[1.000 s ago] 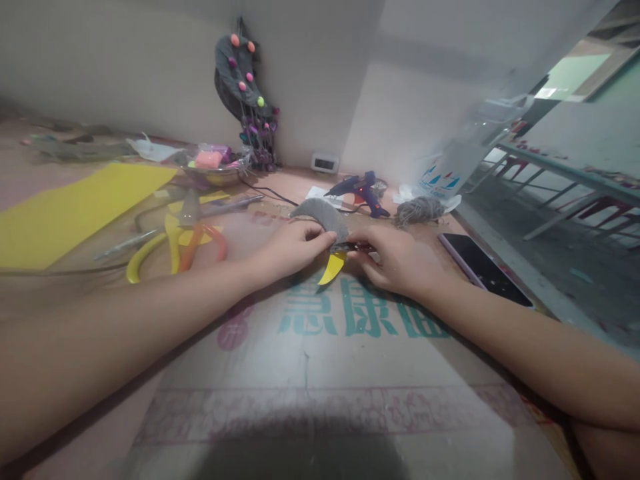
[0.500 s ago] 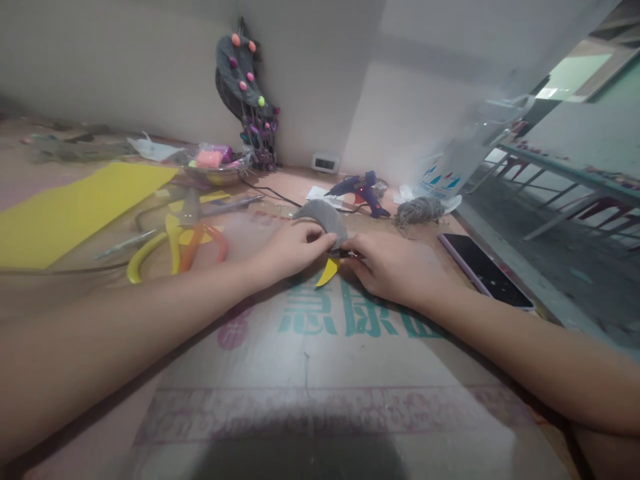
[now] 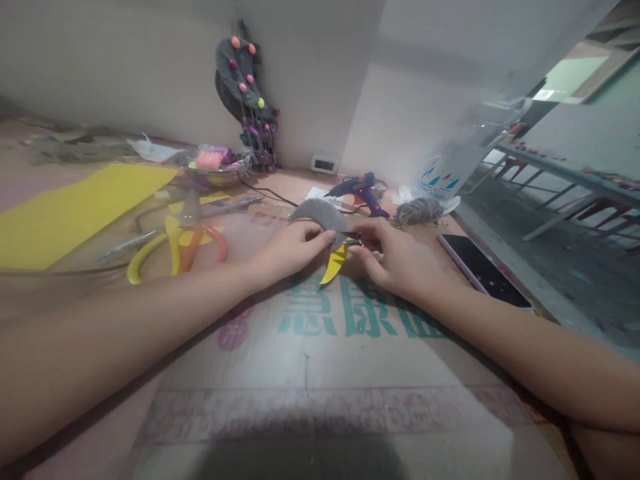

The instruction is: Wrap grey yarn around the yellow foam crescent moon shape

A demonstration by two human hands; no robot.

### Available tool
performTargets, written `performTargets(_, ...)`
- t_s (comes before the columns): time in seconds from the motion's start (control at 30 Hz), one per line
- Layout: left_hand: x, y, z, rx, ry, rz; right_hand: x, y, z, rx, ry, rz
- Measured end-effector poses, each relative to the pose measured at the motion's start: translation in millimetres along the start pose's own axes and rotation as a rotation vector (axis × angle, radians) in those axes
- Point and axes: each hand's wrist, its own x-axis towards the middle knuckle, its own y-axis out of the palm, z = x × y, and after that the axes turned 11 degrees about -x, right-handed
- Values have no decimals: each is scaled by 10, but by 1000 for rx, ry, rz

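My left hand (image 3: 297,248) pinches a crescent (image 3: 317,212), its thumb pressed near the lower end. Grey yarn appears to cover most of that crescent, while its tapered yellow tip (image 3: 334,265) is bare and points down toward me. In my right hand (image 3: 387,257), thumb and forefinger hold a small dark tool with two pointed prongs (image 3: 353,236). The prongs are apart, beside the edge where grey meets yellow. Whether they are tweezers or thread snips I cannot tell. Most of the tool is hidden by my fingers.
Beyond my hands lie a blue glue gun (image 3: 361,192), a grey yarn ball (image 3: 419,211) and a small display (image 3: 325,164). A phone (image 3: 483,270) lies right. Left are pliers (image 3: 189,220) and yellow sheet (image 3: 90,210). A decorated grey crescent (image 3: 235,73) leans against the wall.
My right hand has drawn slightly back and up, and the tool's prongs now show apart. More of the yellow tip is visible. My left hand keeps its hold.
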Motion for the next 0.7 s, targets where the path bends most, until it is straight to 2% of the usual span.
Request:
performTargets(0.2,-2,-1,11,-72,15,18,68,176,-106,318,215,-86)
performTargets(0.4,10,-3,23,-59,85,13,113,128,-36,603,355,162)
performTargets(0.57,32,7,59,-60,154,59,125,120,-34,606,341,57)
performTargets(0.7,26,17,82,-59,117,45,135,148,-54,619,319,59)
